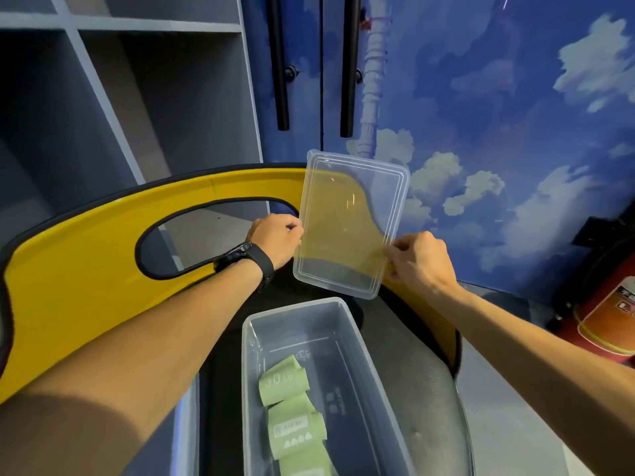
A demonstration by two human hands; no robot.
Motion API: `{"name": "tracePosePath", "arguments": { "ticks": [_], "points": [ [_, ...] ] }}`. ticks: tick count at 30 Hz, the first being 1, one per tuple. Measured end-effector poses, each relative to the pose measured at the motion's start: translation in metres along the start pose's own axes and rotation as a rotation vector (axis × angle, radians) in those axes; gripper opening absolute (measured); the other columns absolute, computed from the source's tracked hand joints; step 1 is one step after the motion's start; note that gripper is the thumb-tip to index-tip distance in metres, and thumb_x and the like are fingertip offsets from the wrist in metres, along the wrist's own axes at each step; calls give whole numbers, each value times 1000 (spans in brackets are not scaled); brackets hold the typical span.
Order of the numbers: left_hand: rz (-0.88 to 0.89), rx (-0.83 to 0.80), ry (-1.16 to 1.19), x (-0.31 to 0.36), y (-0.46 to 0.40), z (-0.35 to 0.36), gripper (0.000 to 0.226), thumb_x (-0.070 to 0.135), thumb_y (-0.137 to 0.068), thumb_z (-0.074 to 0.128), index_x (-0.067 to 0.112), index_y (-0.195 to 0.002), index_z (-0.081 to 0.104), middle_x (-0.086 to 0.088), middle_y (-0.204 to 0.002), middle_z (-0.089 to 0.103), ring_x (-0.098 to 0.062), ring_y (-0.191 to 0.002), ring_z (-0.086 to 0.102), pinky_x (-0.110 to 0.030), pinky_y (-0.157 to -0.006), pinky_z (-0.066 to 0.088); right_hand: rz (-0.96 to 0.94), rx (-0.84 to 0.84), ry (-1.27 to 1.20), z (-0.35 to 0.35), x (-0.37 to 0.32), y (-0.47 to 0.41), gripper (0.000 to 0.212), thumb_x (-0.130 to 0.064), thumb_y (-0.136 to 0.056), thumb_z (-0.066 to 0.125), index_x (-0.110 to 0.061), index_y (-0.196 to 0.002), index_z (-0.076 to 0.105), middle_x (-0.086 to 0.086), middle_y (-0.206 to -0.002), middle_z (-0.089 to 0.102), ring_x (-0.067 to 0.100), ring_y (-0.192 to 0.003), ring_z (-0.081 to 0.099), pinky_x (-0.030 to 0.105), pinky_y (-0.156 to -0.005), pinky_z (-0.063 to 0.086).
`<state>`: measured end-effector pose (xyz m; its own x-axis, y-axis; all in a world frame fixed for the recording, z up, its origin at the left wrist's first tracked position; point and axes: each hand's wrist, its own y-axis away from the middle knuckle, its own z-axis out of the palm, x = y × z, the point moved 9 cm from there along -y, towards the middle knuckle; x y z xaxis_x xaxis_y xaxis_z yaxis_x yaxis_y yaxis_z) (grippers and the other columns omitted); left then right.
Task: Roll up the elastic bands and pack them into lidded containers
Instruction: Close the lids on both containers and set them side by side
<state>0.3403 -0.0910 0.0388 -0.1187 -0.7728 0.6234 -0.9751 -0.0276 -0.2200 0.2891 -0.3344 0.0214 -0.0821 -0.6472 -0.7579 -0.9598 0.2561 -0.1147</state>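
Both hands pinch the clear lid, the left hand (276, 235) at its left edge and the right hand (421, 257) at its right edge, holding the lid (350, 221) tilted above the open box (347, 324) with green rolled bands (292, 407) inside, probably to close it.

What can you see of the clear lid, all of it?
The lid is a clear, thin plastic rectangle with rounded corners and a raised rim. It is held in the air, tilted, above the far end of the open container, off it. The left hand pinches its left edge; the right hand pinches its right edge near the lower corner.
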Motion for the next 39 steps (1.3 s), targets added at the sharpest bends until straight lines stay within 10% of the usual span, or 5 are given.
{"name": "tracePosePath", "arguments": {
  "ticks": [10, 22, 25, 28, 39],
  "points": [
    [-252, -103, 381, -2, 42, -28, 28, 19, -100, 39, 14, -116, 61, -7, -97, 69, -17, -83, 63, -22, -72, 54, 122, -42, -213, -11, -16, 20, 23, -11, -92, 61, -2, -73, 71, 8, -64, 63, 15, -55, 56, 34, -70, 58],
    [-527, -143, 923, -30, 112, -38, 21, 14, -97, 51, 6, -114, 59, -20, -105, 65, -27, -99, 63, -28, -80, 54, 475, -289, -809, 8, -26, 72, 14, 7, -92, 46, 6, -97, 59, 18, -97, 62, 27, -91, 65, 33, -91, 55],
    [-523, -160, 780, -34, 127, -41, 4, 7, -88, 57, 5, -88, 61, -16, -82, 57, -27, -83, 54, -26, -67, 46, 469, -311, -702, 8, -25, 82, 6, -1, -91, 56, 0, -85, 58, 16, -88, 58, 23, -78, 62, 26, -66, 56],
    [-516, -182, 652, -38, 137, -41, 12, 2, -78, 54, 7, -69, 58, -13, -71, 52, -26, -75, 48, -33, -68, 43, 423, -307, -530, 9, -24, 86, 5, 2, -85, 64, 3, -82, 61, 17, -91, 58, 27, -83, 58, 36, -79, 55],
    [-574, -251, 474, -48, 167, -42, 16, 2, -78, 70, -5, -93, 71, -19, -100, 73, -27, -90, 72, -42, -85, 58, 274, -302, -201, 12, -22, 110, 11, 4, -82, 64, -3, -78, 72, 17, -85, 69, 31, -79, 67, 49, -83, 59]
  ]
}}
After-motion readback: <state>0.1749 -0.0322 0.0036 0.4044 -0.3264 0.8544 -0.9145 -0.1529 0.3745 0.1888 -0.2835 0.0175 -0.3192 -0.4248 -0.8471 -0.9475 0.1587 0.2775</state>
